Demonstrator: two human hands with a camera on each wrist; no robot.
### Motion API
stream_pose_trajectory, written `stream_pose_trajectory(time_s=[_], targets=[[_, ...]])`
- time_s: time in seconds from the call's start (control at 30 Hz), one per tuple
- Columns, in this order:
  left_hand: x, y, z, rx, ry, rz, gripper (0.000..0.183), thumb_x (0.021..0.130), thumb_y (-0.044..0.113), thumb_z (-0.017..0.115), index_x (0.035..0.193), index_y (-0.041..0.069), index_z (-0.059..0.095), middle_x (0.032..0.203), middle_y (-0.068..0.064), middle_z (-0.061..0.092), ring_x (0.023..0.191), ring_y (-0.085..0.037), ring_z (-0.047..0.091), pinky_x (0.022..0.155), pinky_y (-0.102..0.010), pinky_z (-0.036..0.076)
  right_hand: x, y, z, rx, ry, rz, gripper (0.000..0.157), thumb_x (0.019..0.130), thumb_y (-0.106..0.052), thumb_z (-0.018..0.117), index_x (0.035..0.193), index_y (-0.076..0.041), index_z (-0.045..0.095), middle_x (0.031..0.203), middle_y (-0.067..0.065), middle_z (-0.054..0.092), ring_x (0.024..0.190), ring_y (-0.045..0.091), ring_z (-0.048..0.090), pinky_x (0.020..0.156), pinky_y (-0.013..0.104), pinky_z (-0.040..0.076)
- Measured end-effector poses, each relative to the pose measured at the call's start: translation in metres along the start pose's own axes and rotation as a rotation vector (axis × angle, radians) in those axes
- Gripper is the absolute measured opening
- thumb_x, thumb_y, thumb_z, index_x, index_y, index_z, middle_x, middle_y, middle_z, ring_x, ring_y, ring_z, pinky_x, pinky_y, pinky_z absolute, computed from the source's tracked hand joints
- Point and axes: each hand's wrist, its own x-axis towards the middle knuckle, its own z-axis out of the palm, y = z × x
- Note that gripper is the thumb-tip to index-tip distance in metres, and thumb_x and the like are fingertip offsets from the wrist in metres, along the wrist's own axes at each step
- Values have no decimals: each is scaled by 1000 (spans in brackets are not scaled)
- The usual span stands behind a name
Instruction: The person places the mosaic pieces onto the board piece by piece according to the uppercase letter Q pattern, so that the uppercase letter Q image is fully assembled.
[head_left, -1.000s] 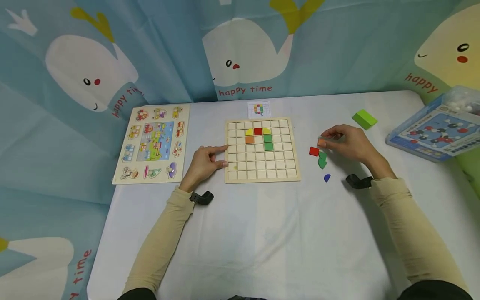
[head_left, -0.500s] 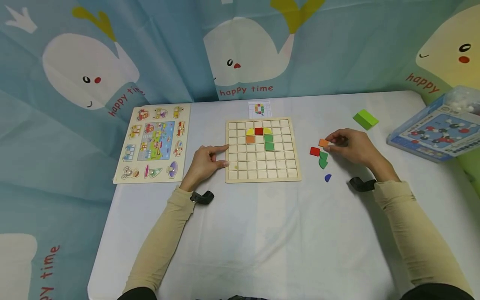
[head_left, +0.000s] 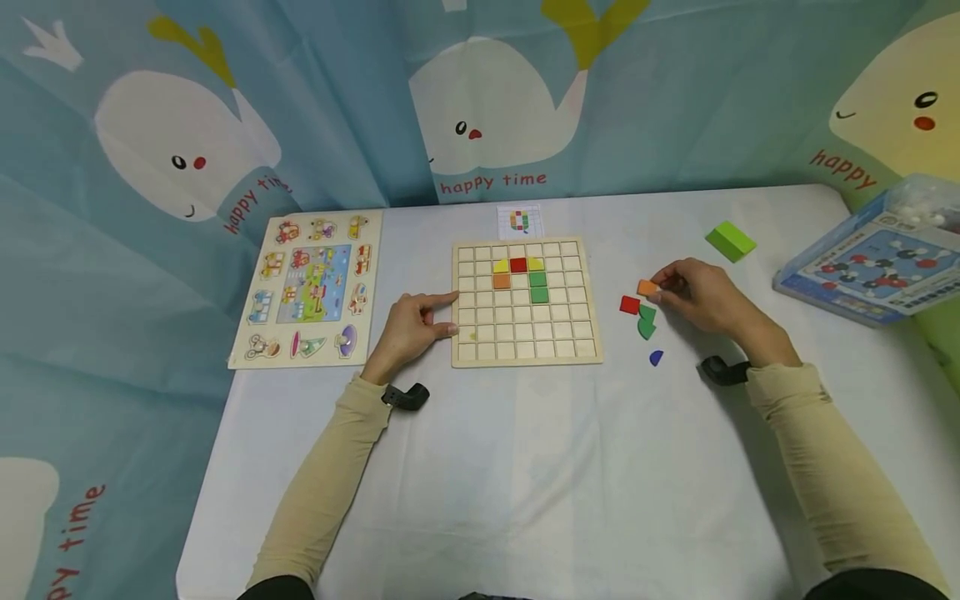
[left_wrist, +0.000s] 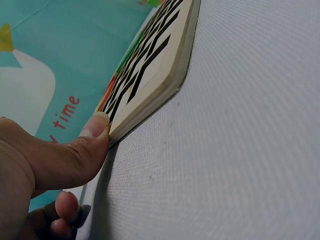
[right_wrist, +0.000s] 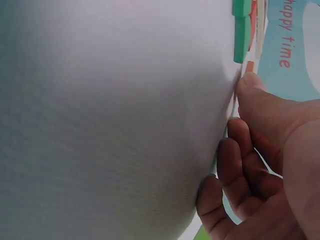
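In the head view my left hand touches the left edge of a wooden grid board, thumb and index finger set apart along it. The left wrist view has the thumb against the board's rim. Several coloured pieces lie in the grid: a red square, yellow quarter rounds, an orange square and green squares. My right hand pinches the right side of an orange block between thumb and index finger. Beside it are a red block, green curved pieces and a blue half-round piece.
A small pattern card lies behind the board. To the left is a vehicle picture puzzle. A light green block and a blue box stand on the right. A printed curtain hangs behind the table.
My right hand has shifted slightly right, and more of the orange block shows at its fingertips. The left hand stays at the board's edge.
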Motion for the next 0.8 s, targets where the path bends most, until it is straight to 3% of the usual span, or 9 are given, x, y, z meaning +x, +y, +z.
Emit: stream_pose_trajectory(time_s=[0.07, 0.33, 0.57, 0.8], targets=[[0, 1, 0, -4, 0, -3, 55, 86, 12, 90, 137, 11, 72, 61, 1, 43, 62, -19, 42, 132, -55, 16, -1, 0, -1, 7, 5, 1, 28, 99, -11, 76, 119, 6, 68, 108, 24, 70, 98, 34, 65, 84, 41, 51], [0, 0, 1, -2, 1, -15, 54, 86, 11, 90, 137, 11, 73, 60, 2, 42, 61, -18, 41, 132, -54, 16, 2, -5, -1, 67, 39, -17, 25, 102, -13, 73, 122, 3, 70, 109, 20, 74, 96, 31, 66, 77, 10, 42], [0, 1, 0, -2, -2, -9, 55, 86, 12, 90, 138, 11, 72, 61, 2, 42, 61, -18, 41, 132, -55, 16, 13, -21, 1, 136, 43, -33, 26, 101, -12, 73, 123, 2, 71, 109, 21, 75, 93, 31, 67, 72, 12, 43], [0, 1, 0, -4, -2, -16, 54, 86, 12, 89, 137, 12, 73, 61, 2, 43, 62, -18, 41, 132, -52, 18, 29, -37, 5, 167, 67, -89, 24, 100, -13, 75, 121, 0, 74, 105, 18, 77, 85, 13, 63, 66, 18, 43]])
